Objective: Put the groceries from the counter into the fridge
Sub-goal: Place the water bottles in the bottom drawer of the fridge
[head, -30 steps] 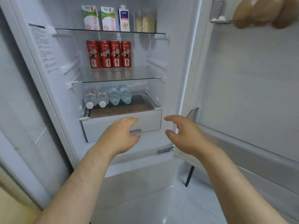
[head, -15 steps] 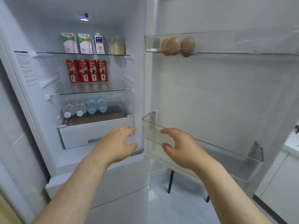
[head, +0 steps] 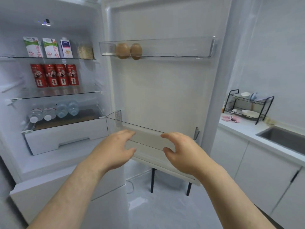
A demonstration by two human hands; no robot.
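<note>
The fridge stands open on the left, its door swung out in front of me. Milk cartons and a jar fill the top shelf. Red cans line the middle shelf, and water bottles lie above the white drawer. Brown eggs sit in the upper door bin. My left hand and my right hand hover empty, fingers relaxed, in front of the lower door bin.
On the right runs a white counter with a steel sink. A black dish rack with bowls and a pink cloth sit at its far end. Black furniture legs stand under the door.
My view has swung right from the fridge interior toward the door and counter. Both hands have moved right with it and now sit before the lower door bin.
</note>
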